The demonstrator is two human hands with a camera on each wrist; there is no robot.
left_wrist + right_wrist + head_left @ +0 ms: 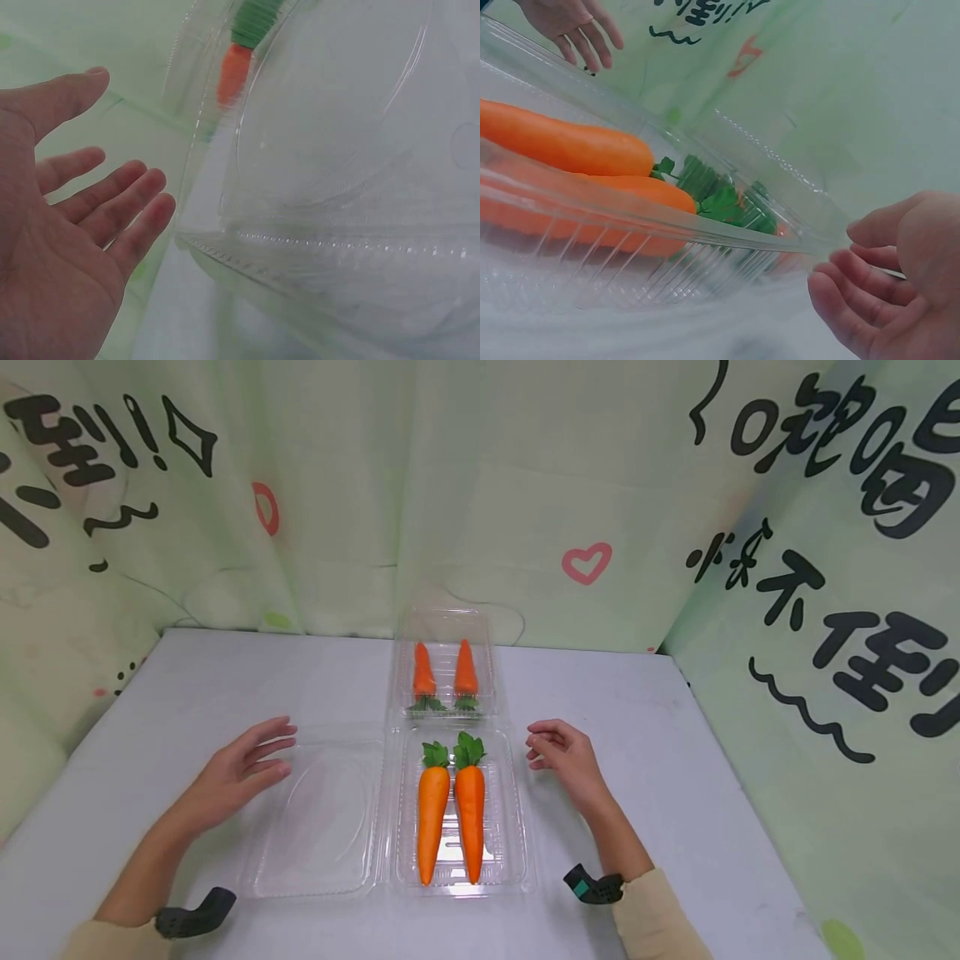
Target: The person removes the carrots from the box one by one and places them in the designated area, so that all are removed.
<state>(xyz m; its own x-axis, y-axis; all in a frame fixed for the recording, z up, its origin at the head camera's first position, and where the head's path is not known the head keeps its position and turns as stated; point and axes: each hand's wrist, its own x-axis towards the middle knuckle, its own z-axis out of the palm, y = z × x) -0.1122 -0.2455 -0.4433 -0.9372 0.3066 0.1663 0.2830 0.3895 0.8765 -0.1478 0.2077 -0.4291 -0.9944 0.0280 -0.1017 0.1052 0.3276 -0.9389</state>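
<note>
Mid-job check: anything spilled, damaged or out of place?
Nothing looks spilled or damaged. One mild oddity: the far carrots point tips away from the head camera, while the near carrots in the open container point toward it, so the pairs lie reversed. That may be deliberate.

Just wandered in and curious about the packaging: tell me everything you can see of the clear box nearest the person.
The near box is see-through and shiny, plastic by its look, with ribbed walls. Its lid is open on the person's left. The box sits upright on the white table, holding two orange carrots side by side, green tops at the far end. Neither the left hand nor the right hand grips it.
</note>
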